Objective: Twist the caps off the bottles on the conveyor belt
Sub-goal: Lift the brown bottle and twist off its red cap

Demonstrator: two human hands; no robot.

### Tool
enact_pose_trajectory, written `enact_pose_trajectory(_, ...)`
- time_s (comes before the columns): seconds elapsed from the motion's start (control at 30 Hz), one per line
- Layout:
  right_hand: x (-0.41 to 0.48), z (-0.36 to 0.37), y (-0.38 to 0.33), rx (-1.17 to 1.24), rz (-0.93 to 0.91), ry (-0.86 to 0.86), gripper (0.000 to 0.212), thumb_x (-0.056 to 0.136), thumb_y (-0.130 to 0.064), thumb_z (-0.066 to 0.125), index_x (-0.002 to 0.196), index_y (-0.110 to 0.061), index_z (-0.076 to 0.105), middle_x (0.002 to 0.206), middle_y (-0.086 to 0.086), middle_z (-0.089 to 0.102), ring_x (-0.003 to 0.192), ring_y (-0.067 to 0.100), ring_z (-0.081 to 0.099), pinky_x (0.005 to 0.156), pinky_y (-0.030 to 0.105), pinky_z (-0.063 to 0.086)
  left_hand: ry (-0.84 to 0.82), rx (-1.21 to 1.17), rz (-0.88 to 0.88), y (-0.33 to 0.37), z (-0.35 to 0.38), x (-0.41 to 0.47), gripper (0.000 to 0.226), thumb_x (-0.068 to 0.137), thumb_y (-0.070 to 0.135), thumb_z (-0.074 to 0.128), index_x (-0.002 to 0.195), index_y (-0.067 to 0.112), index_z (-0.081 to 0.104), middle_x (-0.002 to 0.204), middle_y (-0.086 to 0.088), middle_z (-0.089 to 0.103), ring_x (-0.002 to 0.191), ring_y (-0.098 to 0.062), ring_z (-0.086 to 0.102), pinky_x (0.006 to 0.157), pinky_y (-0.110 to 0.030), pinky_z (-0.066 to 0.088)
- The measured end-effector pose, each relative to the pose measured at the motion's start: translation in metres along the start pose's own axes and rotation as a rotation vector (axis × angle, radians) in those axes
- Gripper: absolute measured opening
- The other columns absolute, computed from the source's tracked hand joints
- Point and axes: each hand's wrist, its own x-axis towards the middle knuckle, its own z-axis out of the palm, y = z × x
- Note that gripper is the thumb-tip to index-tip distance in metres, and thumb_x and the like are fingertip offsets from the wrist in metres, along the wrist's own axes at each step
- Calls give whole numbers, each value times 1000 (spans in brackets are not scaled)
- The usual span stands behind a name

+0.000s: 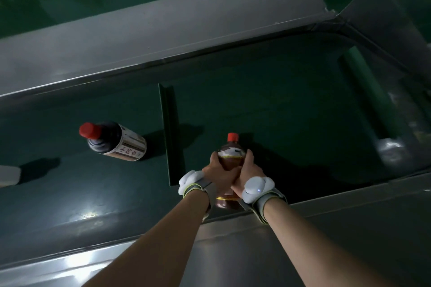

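1. The dark bottle [116, 141] on the left has a pale label with dark marks on it, but they are too blurry to read. It has a red cap [88, 130].
2. The brown bottle [229, 158] has a white and brown label near its top. No words on it can be read. Its small red cap [232, 137] is on.
3. Both arms reach forward, out over the green conveyor belt [279, 112]. Each wrist wears a grey strap with a white gadget [255, 185] on it.
4. The left hand [220, 173] wraps the left side of the brown bottle. The right hand [247, 171] wraps the right side. Each grip is closed tight on the bottle's middle, and the two hands touch each other.
5. The brown bottle is near the close edge of the belt, just right of a green rib [171, 135] that crosses the belt.
6. The dark bottle stands on the belt on the other side of the rib, well apart from the hands.
7. Grey metal rails [163, 28] run along both sides of the belt.
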Motion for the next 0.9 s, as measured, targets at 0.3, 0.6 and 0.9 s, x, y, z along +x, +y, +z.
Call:
enact_pose_trajectory(0.3, -8, -42, -32, 178, -297, 209, 121, 60, -37, 83, 146, -45, -3, 137, -3, 51, 118, 23, 55, 90, 38, 49, 95, -175, 200, 30, -50, -2, 92, 56, 55, 72, 137, 40, 32, 118, -1, 60, 104, -24, 60, 87, -33, 48)
enact_pose_trajectory(0.6, 25, -124, -47, 133, -470, 248, 97, 59, -30, 84, 136, -39, 26, 129, -3, 56, 112, 22, 59, 95, 43, 48, 216, -114, 432, 106, -74, 17, 66, 60, 38, 79, 111, 22, 40, 97, -2, 61, 81, -24, 59, 72, -38, 50)
enact_pose_trajectory(0.9, 57, -141, -39, 57, -562, 274, 94, 66, -29, 80, 139, -47, 24, 136, 1, 44, 107, 29, 60, 87, 47, 53, 227, -53, 504, 135, -71, 30, 79, 65, 30, 78, 132, 31, 37, 117, -2, 59, 99, -26, 59, 86, -41, 50)
